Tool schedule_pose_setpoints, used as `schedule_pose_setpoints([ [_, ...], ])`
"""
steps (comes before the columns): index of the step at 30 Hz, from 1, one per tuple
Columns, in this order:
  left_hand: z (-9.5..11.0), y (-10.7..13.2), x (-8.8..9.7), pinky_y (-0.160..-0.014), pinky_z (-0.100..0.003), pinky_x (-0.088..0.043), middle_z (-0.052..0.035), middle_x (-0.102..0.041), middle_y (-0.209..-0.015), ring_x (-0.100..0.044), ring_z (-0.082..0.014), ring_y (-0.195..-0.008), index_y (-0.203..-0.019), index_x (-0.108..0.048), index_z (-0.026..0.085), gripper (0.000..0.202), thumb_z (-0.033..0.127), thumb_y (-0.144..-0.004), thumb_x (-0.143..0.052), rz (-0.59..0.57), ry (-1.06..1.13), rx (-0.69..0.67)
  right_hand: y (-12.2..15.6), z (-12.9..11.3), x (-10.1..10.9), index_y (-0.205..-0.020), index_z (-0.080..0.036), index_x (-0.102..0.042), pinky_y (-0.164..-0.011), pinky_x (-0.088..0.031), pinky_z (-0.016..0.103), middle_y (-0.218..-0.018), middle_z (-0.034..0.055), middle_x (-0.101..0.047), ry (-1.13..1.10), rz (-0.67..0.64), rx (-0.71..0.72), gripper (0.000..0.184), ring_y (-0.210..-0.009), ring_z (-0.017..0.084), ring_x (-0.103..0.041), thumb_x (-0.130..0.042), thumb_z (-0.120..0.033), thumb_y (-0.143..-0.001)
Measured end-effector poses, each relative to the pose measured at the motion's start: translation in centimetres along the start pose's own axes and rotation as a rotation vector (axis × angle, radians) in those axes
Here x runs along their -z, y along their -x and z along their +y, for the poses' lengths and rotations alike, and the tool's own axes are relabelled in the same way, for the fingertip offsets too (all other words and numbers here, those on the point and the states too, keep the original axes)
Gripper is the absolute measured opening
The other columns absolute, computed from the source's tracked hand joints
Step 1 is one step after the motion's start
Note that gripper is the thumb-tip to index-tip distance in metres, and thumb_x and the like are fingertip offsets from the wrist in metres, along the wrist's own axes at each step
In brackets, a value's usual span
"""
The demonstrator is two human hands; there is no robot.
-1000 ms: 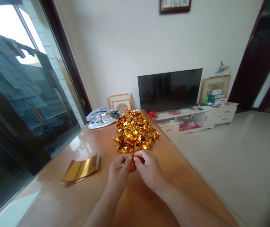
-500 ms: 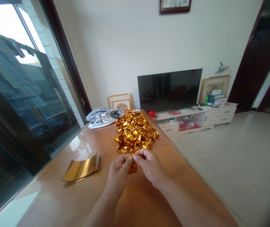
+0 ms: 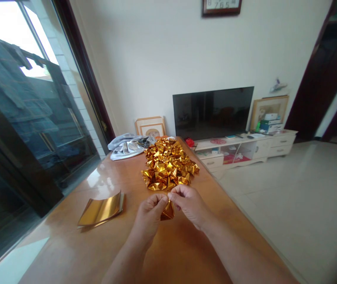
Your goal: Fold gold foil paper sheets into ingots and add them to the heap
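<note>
My left hand (image 3: pixel 149 218) and my right hand (image 3: pixel 188 206) meet over the wooden table (image 3: pixel 64 225), pinching a small folded piece of gold foil (image 3: pixel 167 211) between their fingertips. Its lower corner hangs below my fingers, and the upper part is hidden by them. Just beyond my hands lies a heap of crumpled, folded gold foil pieces (image 3: pixel 166 165). To the left of my left hand, a curled stack of flat gold foil sheets (image 3: pixel 101 210) rests on the tabletop, apart from my hand.
A crumpled grey cloth (image 3: pixel 127 148) lies at the far end of the table, with a framed picture (image 3: pixel 149 127) behind it. To the right are a tiled floor (image 3: pixel 289 197), a low white TV cabinet (image 3: pixel 242 150) and a dark television (image 3: pixel 212 112). A glass door (image 3: pixel 32 118) runs along the left.
The gold foil piece shows more below my fingers, and my hands have drawn slightly closer and higher over the table. The heap and the stack of sheets have not moved.
</note>
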State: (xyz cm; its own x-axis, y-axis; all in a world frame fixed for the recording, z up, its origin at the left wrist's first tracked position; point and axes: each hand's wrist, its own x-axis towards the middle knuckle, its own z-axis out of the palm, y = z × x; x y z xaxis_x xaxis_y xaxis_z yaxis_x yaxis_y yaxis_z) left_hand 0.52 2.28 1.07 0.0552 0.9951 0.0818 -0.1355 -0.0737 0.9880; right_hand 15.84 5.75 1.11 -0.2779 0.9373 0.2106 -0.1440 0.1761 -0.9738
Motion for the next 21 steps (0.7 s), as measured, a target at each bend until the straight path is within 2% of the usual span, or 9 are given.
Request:
schedule_pose_setpoints([
  [10,0.5,0.13,-0.09,-0.057,-0.02,-0.039,-0.0014,-0.057,-0.067,-0.044,-0.0083,-0.058,-0.078,-0.066,0.012,0.035,0.046,-0.088,-0.067,-0.037,-0.009,0.035,-0.09,0.31,-0.03,-0.077,-0.017,-0.06,-0.058,-0.036,0.025,-0.064,-0.0039,-0.054,-0.182,-0.035,-0.076,0.018,-0.059,0.011,-0.046,-0.069,-0.032,-0.082],
  [16,0.75,0.29,0.06,-0.058,-0.02,-0.039,-0.0014,-0.058,-0.068,-0.046,-0.0093,-0.059,-0.077,-0.063,0.014,0.037,0.048,-0.088,-0.066,-0.048,-0.038,0.07,-0.08,0.09,-0.17,-0.074,-0.018,-0.058,-0.058,-0.036,0.024,-0.062,-0.0042,-0.054,-0.215,-0.024,-0.083,0.019,-0.057,0.01,-0.046,-0.069,-0.031,-0.081],
  [19,0.66,0.25,0.14,-0.058,-0.02,-0.04,-0.001,-0.057,-0.067,-0.046,-0.0093,-0.059,-0.077,-0.063,0.014,0.038,0.05,-0.088,-0.065,-0.049,-0.041,0.091,-0.01,0.11,-0.33,-0.074,-0.018,-0.057,-0.057,-0.037,0.024,-0.062,-0.0045,-0.053,-0.182,-0.021,-0.067,0.018,-0.057,0.011,-0.045,-0.067,-0.031,-0.082],
  [21,0.44,0.11,0.11,-0.057,-0.02,-0.039,0.0005,-0.055,-0.064,-0.045,-0.0087,-0.057,-0.076,-0.062,0.014,0.037,0.049,-0.086,-0.068,-0.027,-0.029,0.091,0.02,0.17,-0.44,-0.074,-0.018,-0.058,-0.056,-0.036,0.024,-0.063,-0.0044,-0.053,-0.077,0.008,-0.031,0.017,-0.058,0.011,-0.045,-0.065,-0.032,-0.083],
])
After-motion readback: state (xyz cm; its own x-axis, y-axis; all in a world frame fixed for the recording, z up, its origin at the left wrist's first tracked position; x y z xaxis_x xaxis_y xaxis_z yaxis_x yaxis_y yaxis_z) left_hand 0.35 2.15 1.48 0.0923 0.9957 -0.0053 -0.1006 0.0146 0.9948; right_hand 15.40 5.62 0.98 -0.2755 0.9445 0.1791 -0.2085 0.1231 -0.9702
